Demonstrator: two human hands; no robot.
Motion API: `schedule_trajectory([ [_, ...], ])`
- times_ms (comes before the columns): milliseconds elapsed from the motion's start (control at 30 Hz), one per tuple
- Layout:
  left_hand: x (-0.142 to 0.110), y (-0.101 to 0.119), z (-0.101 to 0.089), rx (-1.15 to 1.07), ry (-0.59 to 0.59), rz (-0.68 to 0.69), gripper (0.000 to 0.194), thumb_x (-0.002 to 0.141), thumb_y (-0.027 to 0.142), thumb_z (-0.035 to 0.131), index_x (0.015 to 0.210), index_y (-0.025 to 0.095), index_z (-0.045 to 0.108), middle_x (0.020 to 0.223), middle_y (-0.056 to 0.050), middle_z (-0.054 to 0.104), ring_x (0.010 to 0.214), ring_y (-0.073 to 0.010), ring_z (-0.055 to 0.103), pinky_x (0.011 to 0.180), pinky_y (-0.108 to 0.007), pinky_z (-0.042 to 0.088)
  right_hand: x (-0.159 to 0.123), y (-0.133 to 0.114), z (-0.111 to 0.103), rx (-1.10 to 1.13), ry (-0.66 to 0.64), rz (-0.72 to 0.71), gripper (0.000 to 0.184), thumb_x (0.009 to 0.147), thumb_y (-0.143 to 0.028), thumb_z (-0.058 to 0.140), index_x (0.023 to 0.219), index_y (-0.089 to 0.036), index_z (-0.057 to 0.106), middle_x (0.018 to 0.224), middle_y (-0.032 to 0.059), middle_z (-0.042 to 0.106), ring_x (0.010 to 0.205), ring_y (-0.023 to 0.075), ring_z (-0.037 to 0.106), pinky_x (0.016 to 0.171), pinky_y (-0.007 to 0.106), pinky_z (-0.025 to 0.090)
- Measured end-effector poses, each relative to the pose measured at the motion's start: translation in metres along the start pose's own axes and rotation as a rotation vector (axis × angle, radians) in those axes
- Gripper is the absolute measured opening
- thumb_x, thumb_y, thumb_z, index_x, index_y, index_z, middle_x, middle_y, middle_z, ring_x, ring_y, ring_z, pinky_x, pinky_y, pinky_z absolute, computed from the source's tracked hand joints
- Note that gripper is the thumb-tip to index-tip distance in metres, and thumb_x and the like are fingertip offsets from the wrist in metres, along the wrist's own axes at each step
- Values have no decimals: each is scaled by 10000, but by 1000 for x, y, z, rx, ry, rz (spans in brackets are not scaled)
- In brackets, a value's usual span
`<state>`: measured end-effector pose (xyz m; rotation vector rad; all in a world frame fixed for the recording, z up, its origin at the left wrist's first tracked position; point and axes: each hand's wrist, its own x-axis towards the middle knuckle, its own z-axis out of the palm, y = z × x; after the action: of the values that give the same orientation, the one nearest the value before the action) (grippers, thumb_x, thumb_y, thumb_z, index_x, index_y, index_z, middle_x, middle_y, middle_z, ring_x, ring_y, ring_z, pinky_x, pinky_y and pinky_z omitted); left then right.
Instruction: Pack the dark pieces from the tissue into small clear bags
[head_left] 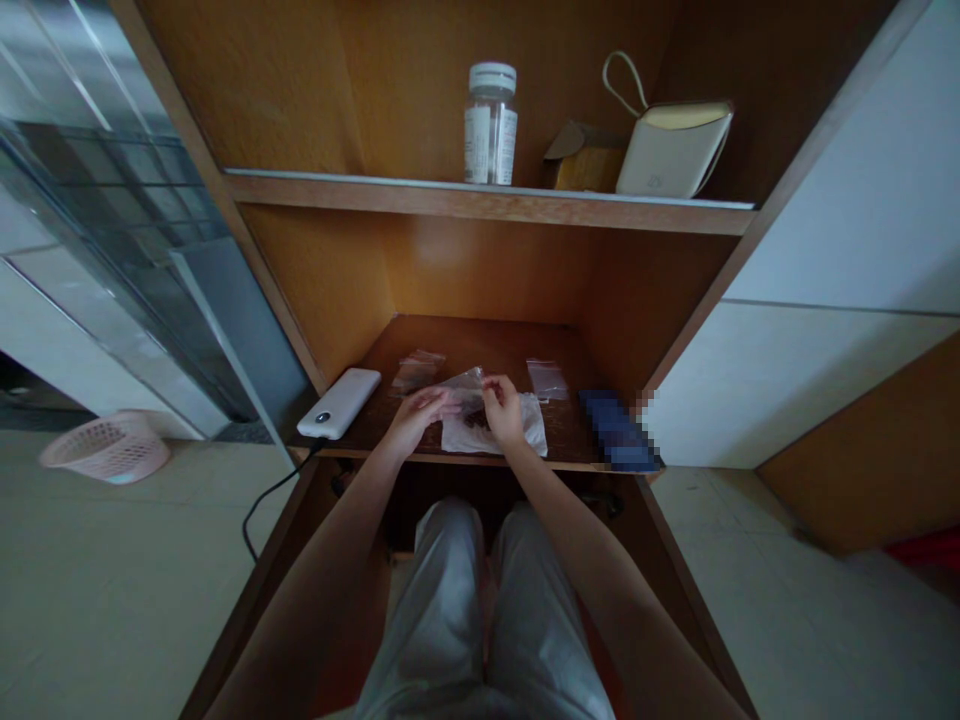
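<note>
Both arms reach forward over the wooden shelf point(510, 345). The right hand point(502, 412) pinches narrowly at a clear plastic bag point(466, 382) above white tissue point(525, 430); the left hand point(418, 420) extends toward it, its grip hard to make out, and fingers partly hide the dark contents point(475, 418).

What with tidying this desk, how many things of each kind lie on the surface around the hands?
Clear plastic bags: 3
White paper or tissue: 1
White power bank: 1
Blurred blue item: 1
Total: 6

A home desk nook point(480, 345) with wooden shelf point(487, 205)
</note>
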<state>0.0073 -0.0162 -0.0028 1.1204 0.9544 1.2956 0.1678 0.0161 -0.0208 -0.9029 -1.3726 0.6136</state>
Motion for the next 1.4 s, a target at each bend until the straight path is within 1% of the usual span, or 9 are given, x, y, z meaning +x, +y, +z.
schedule_trajectory([
  [167,2,-1,-1,-14,12,-2,392,629,402,750,900,142,638,855,-85,714,706,-219,688,697,-342,521,0,-4,-2,13,-11,-82,131,774,-187,472,788,-199,602,793,24,598,776,163,565,724,287,446],
  [367,2,-3,-4,21,39,24,388,624,411,749,888,149,640,803,-56,706,656,-190,671,643,-310,507,-1,-7,-4,56,-21,-63,177,794,-203,460,778,-205,637,786,20,611,787,162,573,749,294,446],
  [533,1,-5,-5,202,-70,11,358,663,430,714,879,151,652,723,-58,705,608,-188,651,582,-290,491,-2,-15,-3,-4,-133,-85,223,836,-224,431,842,-221,654,845,29,623,844,162,569,806,305,441],
  [667,2,-6,-7,137,-61,9,337,693,444,686,873,170,604,787,-61,713,707,-215,676,652,-322,509,-2,-12,0,21,-65,-2,196,854,-295,456,941,-214,611,930,47,614,895,171,567,831,318,443],
  [733,3,-7,-7,73,-48,16,324,697,438,686,853,178,572,814,-56,712,741,-211,679,721,-346,510,-2,-9,1,-1,-78,7,175,837,-324,493,895,-210,612,915,43,599,869,167,565,803,306,451],
  [867,6,-9,-7,29,-53,48,310,674,415,710,789,172,555,792,-26,693,720,-178,666,786,-350,496,-1,-5,1,-68,-158,-73,109,784,-298,557,750,-208,607,893,38,559,849,161,552,744,279,456],
  [1033,8,-12,-6,55,-44,69,313,647,397,732,797,154,604,809,-22,665,750,-166,643,785,-328,494,-1,-3,1,-41,-189,-125,95,769,-229,524,699,-200,580,842,31,543,823,160,548,717,278,453],
  [1233,6,-9,-6,138,6,102,303,650,407,729,809,164,642,803,-20,660,714,-157,618,715,-294,509,-1,-2,-1,-125,-290,-124,127,757,-224,522,632,-207,545,819,17,535,848,166,546,793,298,445],
  [1400,6,-10,-8,137,33,95,298,631,405,743,789,167,658,753,-21,674,699,-168,629,743,-309,505,-1,0,1,-106,-272,-142,106,774,-260,533,687,-215,573,849,26,550,874,171,548,811,311,446],
])
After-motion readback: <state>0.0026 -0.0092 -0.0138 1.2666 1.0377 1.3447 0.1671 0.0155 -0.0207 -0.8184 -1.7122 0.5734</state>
